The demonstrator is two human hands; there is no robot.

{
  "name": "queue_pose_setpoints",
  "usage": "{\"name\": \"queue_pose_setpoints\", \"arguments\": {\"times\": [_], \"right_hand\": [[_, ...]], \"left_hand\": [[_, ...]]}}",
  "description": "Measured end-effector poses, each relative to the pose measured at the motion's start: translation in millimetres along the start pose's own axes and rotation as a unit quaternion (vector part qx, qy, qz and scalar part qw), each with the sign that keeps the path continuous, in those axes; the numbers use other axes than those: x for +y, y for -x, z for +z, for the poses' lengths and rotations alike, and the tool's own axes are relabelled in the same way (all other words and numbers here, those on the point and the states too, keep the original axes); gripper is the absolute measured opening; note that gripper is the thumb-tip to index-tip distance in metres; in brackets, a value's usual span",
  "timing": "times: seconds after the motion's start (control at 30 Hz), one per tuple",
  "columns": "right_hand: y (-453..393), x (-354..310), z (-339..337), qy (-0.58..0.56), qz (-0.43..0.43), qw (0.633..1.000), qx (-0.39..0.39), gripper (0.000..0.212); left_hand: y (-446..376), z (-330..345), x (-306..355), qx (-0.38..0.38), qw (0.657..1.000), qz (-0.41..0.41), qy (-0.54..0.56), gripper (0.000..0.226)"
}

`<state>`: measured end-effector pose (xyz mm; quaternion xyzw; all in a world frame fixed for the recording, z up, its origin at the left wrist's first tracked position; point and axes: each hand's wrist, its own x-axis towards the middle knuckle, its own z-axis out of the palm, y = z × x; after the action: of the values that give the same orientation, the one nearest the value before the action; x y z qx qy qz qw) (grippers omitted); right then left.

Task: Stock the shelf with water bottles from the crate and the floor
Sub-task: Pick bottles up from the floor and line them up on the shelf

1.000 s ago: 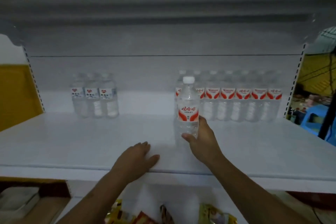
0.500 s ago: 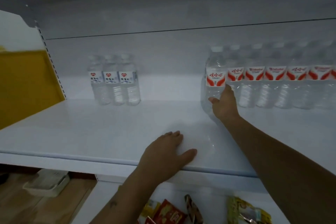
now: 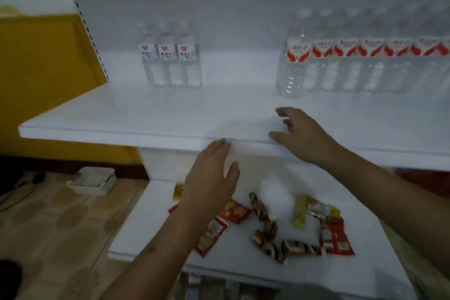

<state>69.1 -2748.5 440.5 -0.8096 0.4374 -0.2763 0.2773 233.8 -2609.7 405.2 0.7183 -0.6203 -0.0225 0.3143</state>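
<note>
A clear water bottle with a red and white label stands upright on the white shelf, at the left end of a row of several like bottles along the back right. My right hand hovers empty over the shelf's front edge, fingers loosely spread, well apart from that bottle. My left hand is held flat in front of the shelf's front lip, holding nothing. Three smaller bottles with heart labels stand together at the back left.
A lower white shelf carries several snack packets. At the left are a yellow wall, a wooden floor and a white tray lying on it. The shelf's perforated upright marks its left end.
My right hand let go of the red-labelled bottle at the row's left end and drew back to the shelf's front edge. My left hand lifted off the shelf and now hangs before it.
</note>
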Motion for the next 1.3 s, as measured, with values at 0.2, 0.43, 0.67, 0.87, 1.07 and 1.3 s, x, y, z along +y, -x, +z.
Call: {"name": "queue_pose_setpoints", "arguments": {"times": [0.2, 0.43, 0.67, 0.87, 1.07, 1.3], "right_hand": [[137.5, -28.9, 98.7, -0.062, -0.041, 0.990, -0.118, 0.052], [224.8, 5.7, 239.9, -0.083, 0.095, 0.944, -0.304, 0.051], [265.3, 48.9, 355.0, -0.078, 0.201, 0.903, -0.371, 0.043], [269.0, 101.6, 459.7, -0.024, 0.237, 0.859, -0.453, 0.034], [278.1, 157.5, 547.0, 0.041, 0.202, 0.830, -0.519, 0.054], [293.6, 196.9, 610.5, 0.244, -0.002, 0.815, -0.526, 0.088]], "left_hand": [[120.4, 11.0, -47.4, -0.075, 0.984, -0.154, 0.040, 0.044], [237.0, 48.1, -107.9, -0.184, 0.928, -0.320, 0.039, 0.045], [306.8, 97.5, -183.7, -0.237, 0.860, -0.447, 0.063, 0.046], [339.9, 148.0, -259.5, -0.212, 0.771, -0.590, 0.115, 0.042], [375.6, 210.4, -315.7, -0.251, 0.689, -0.665, 0.140, 0.035], [399.1, 271.9, -344.0, -0.292, 0.612, -0.707, 0.202, 0.027]]}}
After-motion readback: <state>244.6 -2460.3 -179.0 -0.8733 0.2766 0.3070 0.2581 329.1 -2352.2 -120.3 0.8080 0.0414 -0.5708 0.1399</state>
